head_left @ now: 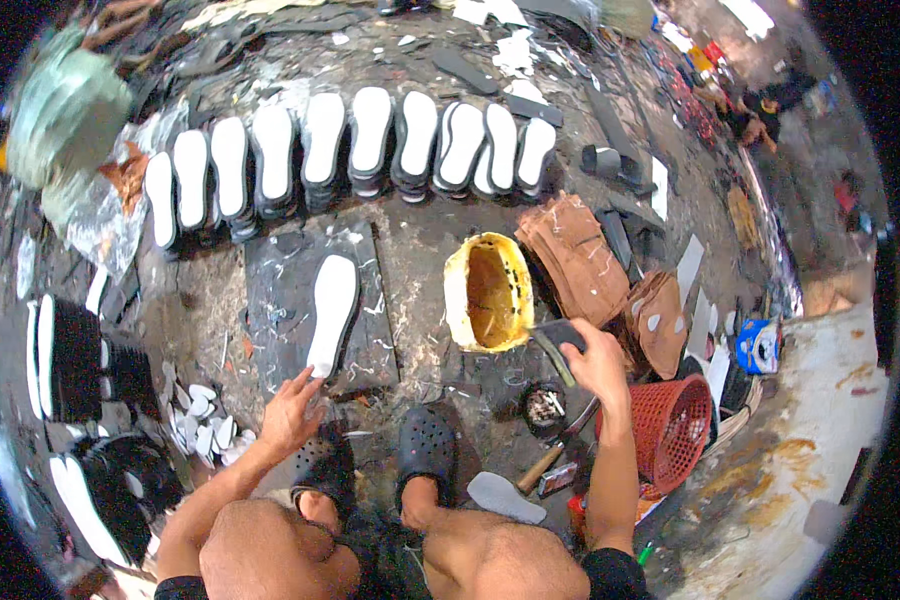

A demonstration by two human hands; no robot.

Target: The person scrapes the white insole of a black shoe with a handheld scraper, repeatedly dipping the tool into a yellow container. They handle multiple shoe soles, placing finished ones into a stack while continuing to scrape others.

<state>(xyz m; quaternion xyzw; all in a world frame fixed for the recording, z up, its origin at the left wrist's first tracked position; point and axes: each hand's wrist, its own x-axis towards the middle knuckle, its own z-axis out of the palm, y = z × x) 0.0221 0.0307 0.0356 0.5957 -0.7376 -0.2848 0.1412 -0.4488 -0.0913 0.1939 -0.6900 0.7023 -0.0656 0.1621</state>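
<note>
A white-topped shoe sole [333, 312] with a dark edge lies on a black board [282, 290] in front of me. My left hand [291, 412] has its fingers stretched out, the tips touching the heel end of this sole. My right hand [598, 360] grips a flat dark spreader [553, 350], whose exact kind is unclear. The spreader is beside the right rim of a yellow tub [460, 300], which is stained brown inside. Beyond the board, a curved row of white-topped soles [325, 135] stands in stacks.
Brown sheet pieces [575, 258] are piled right of the tub. A red perforated basket [665, 430], a hammer [545, 465], a small dark bowl [545, 406] and a blue can [758, 347] are at the right. White cut-outs [202, 420] and stacked black soles [70, 360] lie left.
</note>
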